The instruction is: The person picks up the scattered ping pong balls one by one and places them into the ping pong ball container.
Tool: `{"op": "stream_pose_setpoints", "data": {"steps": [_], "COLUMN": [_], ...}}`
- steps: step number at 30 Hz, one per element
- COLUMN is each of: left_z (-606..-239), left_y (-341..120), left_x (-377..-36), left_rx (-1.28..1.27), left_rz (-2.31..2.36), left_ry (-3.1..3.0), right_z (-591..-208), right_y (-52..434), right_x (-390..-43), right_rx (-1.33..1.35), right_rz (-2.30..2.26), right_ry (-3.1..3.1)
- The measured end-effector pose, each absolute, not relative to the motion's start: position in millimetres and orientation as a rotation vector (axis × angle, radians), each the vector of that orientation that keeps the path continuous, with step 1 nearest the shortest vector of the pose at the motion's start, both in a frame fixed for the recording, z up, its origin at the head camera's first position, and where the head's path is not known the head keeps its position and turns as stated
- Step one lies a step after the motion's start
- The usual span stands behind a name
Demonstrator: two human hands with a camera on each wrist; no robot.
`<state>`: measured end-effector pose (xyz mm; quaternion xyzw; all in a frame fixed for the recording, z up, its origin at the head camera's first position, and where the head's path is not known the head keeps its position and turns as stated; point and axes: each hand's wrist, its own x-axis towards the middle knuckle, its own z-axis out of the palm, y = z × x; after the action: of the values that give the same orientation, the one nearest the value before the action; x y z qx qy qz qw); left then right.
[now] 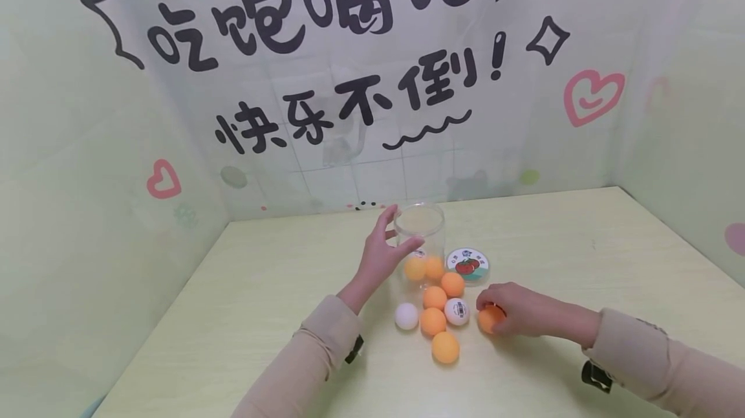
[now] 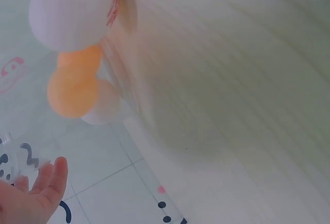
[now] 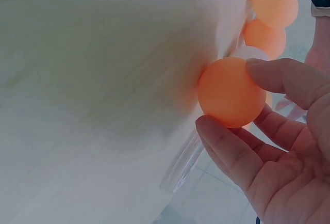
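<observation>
A clear plastic jar (image 1: 427, 224) stands open on the table with two orange balls (image 1: 414, 269) in its bottom. My left hand (image 1: 403, 229) is spread at the jar's left side, thumb across its front wall and fingers by the rim; I cannot tell whether they touch it. In the left wrist view its straight fingers (image 2: 49, 182) show at the bottom left. My right hand (image 1: 487, 312) pinches an orange ball (image 1: 487, 321) on the table, right of the loose balls. The right wrist view shows that ball (image 3: 229, 92) between thumb and fingers (image 3: 278, 77).
Several loose orange balls (image 1: 432, 321) and two white ones (image 1: 407, 316) lie in front of the jar. A round lid (image 1: 467, 264) with a tomato picture lies right of the jar. Covered walls enclose the pale table (image 1: 262, 314) on three sides.
</observation>
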<state>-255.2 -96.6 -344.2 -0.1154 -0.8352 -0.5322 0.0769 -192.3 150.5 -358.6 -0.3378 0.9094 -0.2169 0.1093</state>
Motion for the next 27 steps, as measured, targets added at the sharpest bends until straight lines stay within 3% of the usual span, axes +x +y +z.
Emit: {"op": "stream_pose_setpoints", "data": {"steps": [27], "left_z": [-346.1], "left_y": [-96.4], "left_x": [-255.5], "left_rx": [-0.337], "left_rz": [-1.584], "left_ry": [-2.502], "right_z": [-332.6], "right_y": [157.5], "right_x": [-202.5], "right_rx": [-0.946], "right_rz": [-0.68], "right_ry": [2.724]}}
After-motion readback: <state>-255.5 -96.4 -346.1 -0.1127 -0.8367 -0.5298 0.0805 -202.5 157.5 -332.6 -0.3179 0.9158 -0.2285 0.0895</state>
